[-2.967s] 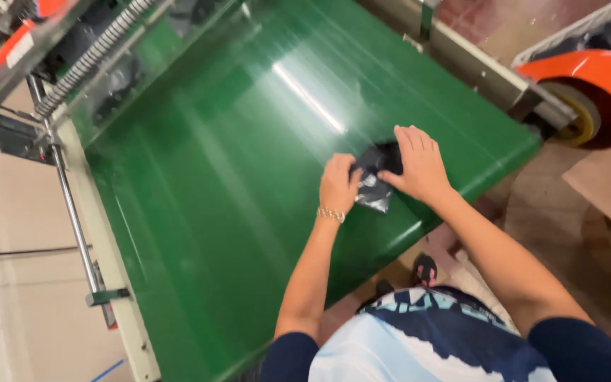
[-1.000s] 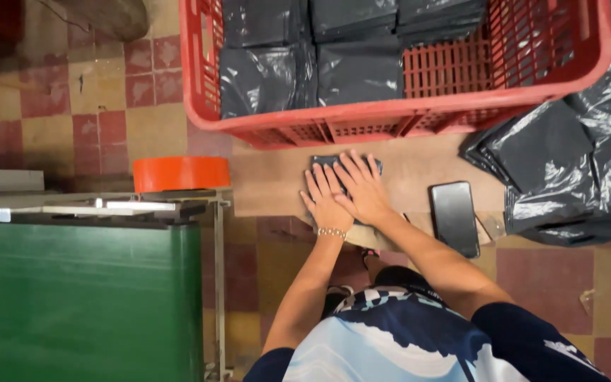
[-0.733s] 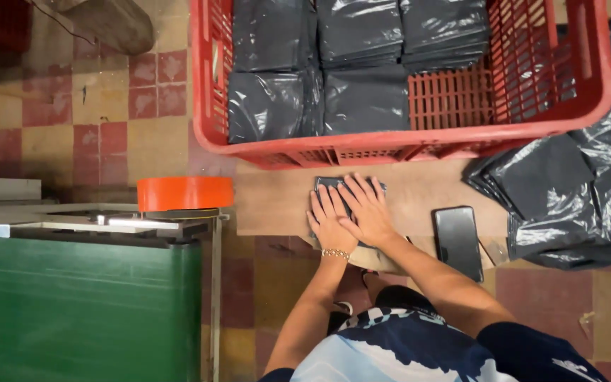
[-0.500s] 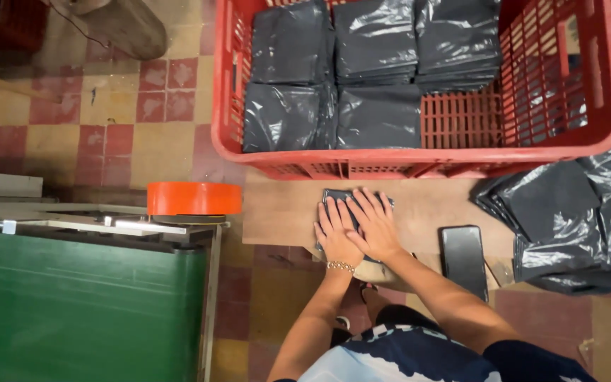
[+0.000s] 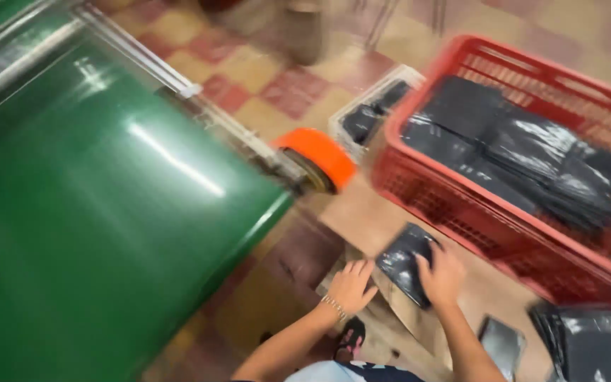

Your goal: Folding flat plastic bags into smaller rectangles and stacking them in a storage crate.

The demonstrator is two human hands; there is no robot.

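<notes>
between the two hands, on the cardboard sheet (image 5: pixel 362 212), lies a small black plastic packet (image 5: pixel 403 263), long axis angled toward the red crate (image 5: pixel 461 205). right hand (image 5: pixel 441 277) grips its near edge; left hand (image 5: pixel 351 284) rests open just beside it, fingertips near-touching. green conveyor belt (image 5: pixel 107 212) well apart, left.

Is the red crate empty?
No, the red crate holds stacked black plastic packets.
</notes>
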